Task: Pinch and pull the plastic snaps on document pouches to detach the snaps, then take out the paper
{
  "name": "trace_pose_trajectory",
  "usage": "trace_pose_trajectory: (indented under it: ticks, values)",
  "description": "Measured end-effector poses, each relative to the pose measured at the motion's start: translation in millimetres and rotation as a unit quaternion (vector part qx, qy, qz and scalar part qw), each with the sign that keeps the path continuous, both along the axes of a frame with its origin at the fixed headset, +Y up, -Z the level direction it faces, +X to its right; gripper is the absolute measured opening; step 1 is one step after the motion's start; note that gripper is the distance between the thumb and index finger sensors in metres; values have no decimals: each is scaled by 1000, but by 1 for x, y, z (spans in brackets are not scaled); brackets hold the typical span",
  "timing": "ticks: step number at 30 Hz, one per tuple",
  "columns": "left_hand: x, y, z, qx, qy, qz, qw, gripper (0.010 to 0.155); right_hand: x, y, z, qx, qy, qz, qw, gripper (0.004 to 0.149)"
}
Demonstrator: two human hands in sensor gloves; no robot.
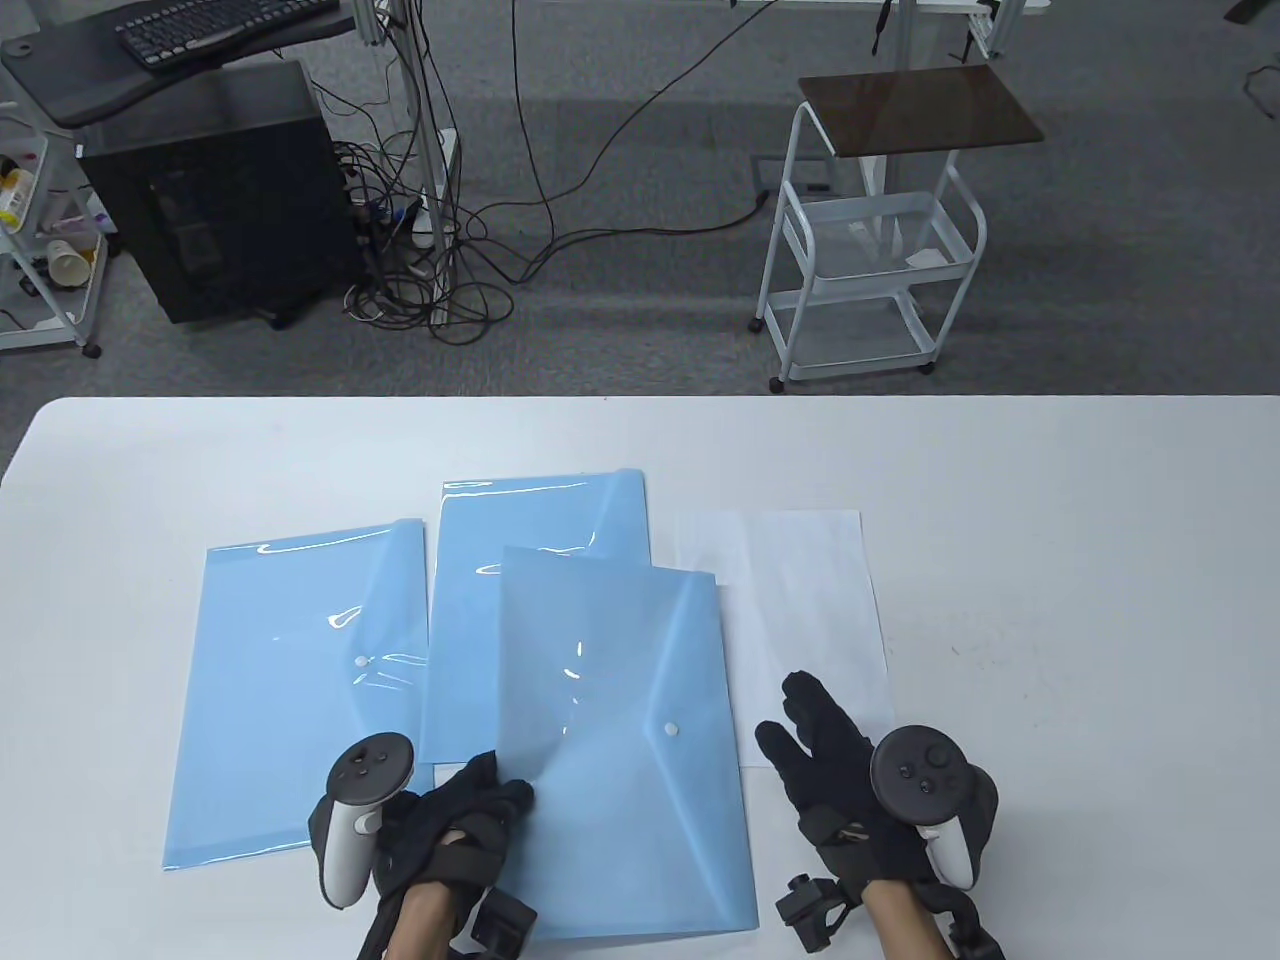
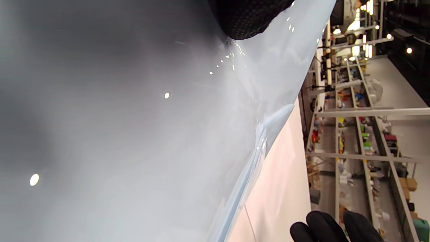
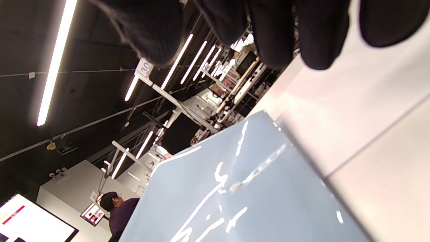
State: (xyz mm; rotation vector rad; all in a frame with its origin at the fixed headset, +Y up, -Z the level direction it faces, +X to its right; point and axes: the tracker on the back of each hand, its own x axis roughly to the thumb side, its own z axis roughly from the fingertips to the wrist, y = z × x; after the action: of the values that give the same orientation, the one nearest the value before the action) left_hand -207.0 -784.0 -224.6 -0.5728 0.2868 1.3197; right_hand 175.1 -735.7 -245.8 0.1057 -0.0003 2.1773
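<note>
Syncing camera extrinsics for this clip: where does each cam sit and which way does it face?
Table view: overhead, looking down at the table; shows the left hand on the front pouch and the right hand.
Left wrist view: on its side, close against the pouch; one left fingertip at top.
Right wrist view: tilted, low across the table toward the room; right fingers at top.
Shared: all three show the front pouch.
</note>
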Motion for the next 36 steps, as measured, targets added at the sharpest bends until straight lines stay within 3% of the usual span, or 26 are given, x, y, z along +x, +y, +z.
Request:
trace_pose_trajectory:
  ticks: [7,17,28,36]
  values:
    - [-4,-5,0,-22,4,-25,999,49,-8,0,1,5,10,32,999,75]
    - [-5,-7,0,-37,7,-67,997,50,-42,13,2,2,68,153,986,89]
    - [-3,-5,0,-37,5,-88,995,50,-90,10,-21,-59,135,294,944,100]
    - [-2,-5,0,-37,3,-94,995,50,-127,-3,-33,-86,175,395,898,106]
